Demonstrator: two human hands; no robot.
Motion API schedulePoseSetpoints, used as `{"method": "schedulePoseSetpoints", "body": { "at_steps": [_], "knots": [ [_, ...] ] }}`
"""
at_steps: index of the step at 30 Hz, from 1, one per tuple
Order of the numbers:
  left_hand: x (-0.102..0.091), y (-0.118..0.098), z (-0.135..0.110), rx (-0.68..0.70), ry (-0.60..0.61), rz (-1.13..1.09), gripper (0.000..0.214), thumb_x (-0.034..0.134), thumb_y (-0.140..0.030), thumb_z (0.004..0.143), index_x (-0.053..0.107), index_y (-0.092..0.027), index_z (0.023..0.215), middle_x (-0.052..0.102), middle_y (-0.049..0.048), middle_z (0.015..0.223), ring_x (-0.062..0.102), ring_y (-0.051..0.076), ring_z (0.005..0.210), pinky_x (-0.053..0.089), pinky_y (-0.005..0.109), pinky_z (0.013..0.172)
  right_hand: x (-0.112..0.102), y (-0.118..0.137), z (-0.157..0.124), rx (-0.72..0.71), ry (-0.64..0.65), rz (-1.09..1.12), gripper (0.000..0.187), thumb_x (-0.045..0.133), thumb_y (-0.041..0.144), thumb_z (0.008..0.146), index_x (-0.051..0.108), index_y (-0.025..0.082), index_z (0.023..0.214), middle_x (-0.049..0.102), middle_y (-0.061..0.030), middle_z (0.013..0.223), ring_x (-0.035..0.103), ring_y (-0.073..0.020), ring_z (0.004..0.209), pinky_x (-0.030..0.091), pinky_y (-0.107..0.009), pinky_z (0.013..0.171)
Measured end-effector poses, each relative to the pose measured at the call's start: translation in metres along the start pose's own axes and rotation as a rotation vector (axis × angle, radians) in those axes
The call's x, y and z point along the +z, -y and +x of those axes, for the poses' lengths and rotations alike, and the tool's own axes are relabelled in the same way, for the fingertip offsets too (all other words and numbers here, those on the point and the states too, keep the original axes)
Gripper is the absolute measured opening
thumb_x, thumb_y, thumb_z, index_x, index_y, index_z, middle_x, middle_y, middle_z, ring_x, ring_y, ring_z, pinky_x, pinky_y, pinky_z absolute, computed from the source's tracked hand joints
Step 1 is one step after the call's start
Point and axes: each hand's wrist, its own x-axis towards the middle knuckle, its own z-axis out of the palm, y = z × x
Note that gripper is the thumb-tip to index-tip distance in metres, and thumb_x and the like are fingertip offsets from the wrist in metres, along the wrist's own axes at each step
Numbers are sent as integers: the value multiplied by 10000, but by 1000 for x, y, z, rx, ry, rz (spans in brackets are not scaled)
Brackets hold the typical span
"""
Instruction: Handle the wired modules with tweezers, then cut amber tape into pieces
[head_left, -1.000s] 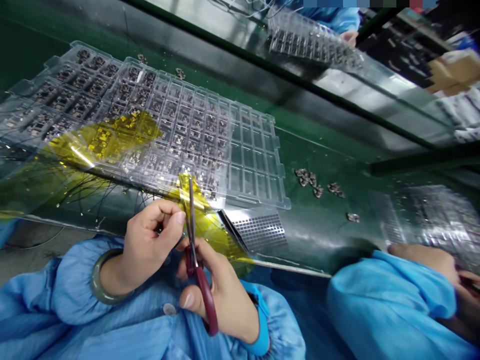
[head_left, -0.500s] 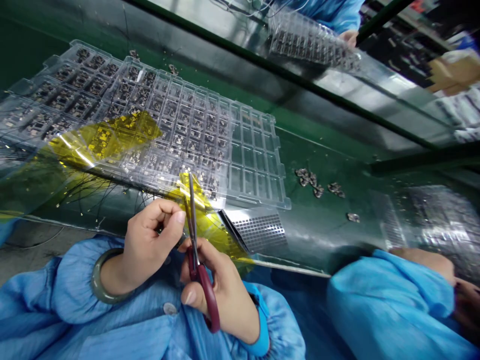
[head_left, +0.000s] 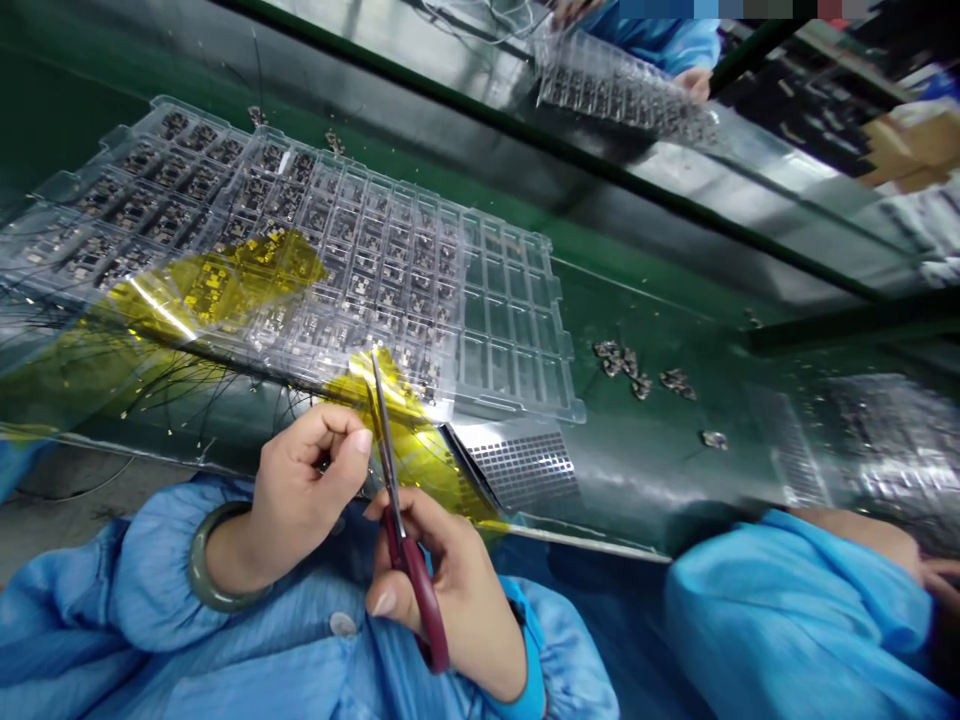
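The right hand (head_left: 450,600) is clamped on red-handled scissors (head_left: 427,620), their long axis running far over the amber film (head_left: 412,450); that film lies just far and right of the left hand (head_left: 300,500), whose curled fingers (head_left: 330,425) are together, any grip on it unclear.

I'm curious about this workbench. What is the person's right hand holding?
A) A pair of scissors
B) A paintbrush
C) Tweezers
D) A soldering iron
A: the right hand grips the dark red handles of the scissors, with the blades pointing up into the yellow film.
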Motion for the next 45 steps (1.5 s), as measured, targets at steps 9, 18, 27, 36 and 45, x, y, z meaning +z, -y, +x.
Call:
{"method": "schedulePoseSetpoints", "body": {
  "at_steps": [9, 18, 27, 36, 45],
  "knots": [
    [-1, 3, 3, -63, -14, -131, 214, 546, -320, 945, 566, -192, 775, 419, -65, 522, 371, 69, 435, 337, 175, 404, -2, 1, -3, 57, 10, -7, 670, 792, 713, 557, 624, 162, 899, 468, 70, 529, 384, -104, 500, 314, -235, 486],
    [0, 5, 2, -96, -13, -136, 215, 545, -319, 946, 554, -197, 770, 411, -69, 526, 360, 71, 439, 320, 183, 411, -2, -2, -4, 84, 28, 46, 686, 796, 725, 530, 613, 158, 869, 445, 73, 519, 352, -95, 492, 274, -232, 469],
    [0, 4, 0, -84, 14, -187, 201, 552, -319, 943, 550, -196, 784, 403, -73, 536, 359, 66, 436, 325, 180, 405, -3, -4, -4, 74, 55, 93, 732, 736, 793, 527, 604, 160, 870, 461, 69, 523, 345, -84, 476, 265, -227, 455],
    [2, 2, -1, -52, 35, -222, 262, 515, -365, 959, 518, -204, 753, 414, -63, 540, 371, 82, 451, 338, 204, 429, -2, -3, -1, 32, 53, 74, 732, 727, 788, 555, 614, 151, 897, 477, 62, 544, 360, -89, 494, 293, -225, 469],
    [-2, 11, 8, -34, -36, -233, 218, 543, -310, 959, 509, -207, 770, 408, -70, 541, 359, 81, 449, 295, 220, 425, -2, -6, -2, 23, 52, -1, 705, 758, 765, 540, 615, 150, 855, 452, 58, 529, 352, -99, 494, 276, -230, 462]
  ]
}}
